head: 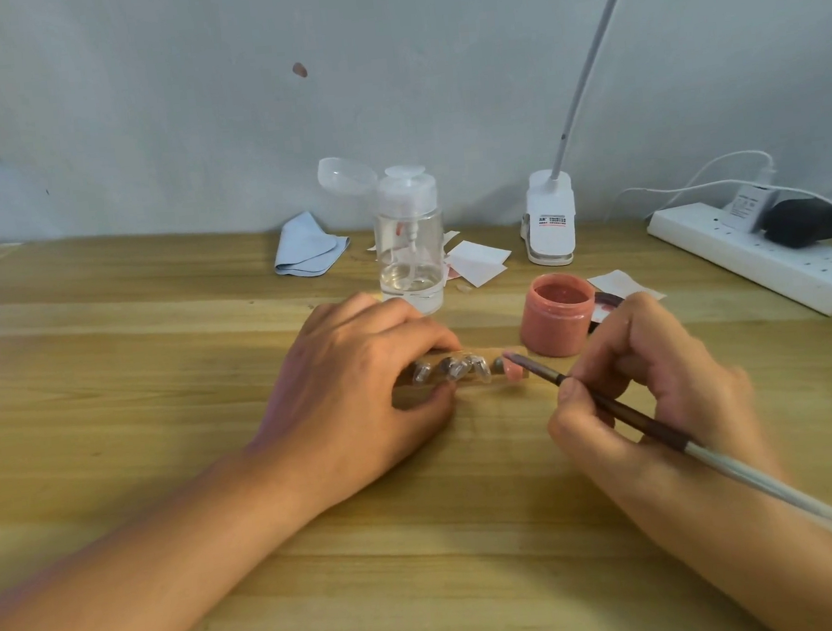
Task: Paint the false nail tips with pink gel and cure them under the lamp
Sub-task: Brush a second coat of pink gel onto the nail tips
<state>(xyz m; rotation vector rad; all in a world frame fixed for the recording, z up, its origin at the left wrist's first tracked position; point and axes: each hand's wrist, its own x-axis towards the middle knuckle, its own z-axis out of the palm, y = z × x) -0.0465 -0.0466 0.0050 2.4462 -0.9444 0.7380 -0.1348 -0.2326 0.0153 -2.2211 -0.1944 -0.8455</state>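
A small wooden strip (485,354) lies on the table with several false nail tips stuck along it. Most tips (456,369) are clear; the rightmost tip (512,372) is pink. My left hand (355,396) presses the strip's left end down between thumb and fingers. My right hand (656,385) holds a thin brush (629,415) like a pen, and its bristles touch the pink tip. An open jar of pink gel (558,320) stands just behind the strip. The white clip lamp (549,220) stands at the back against the wall.
A clear pump bottle (409,238) with its lid flipped open stands behind my left hand. A folded blue cloth (305,247) and white paper scraps (479,259) lie near the wall. A white power strip (761,255) with plugs and cables runs along the right.
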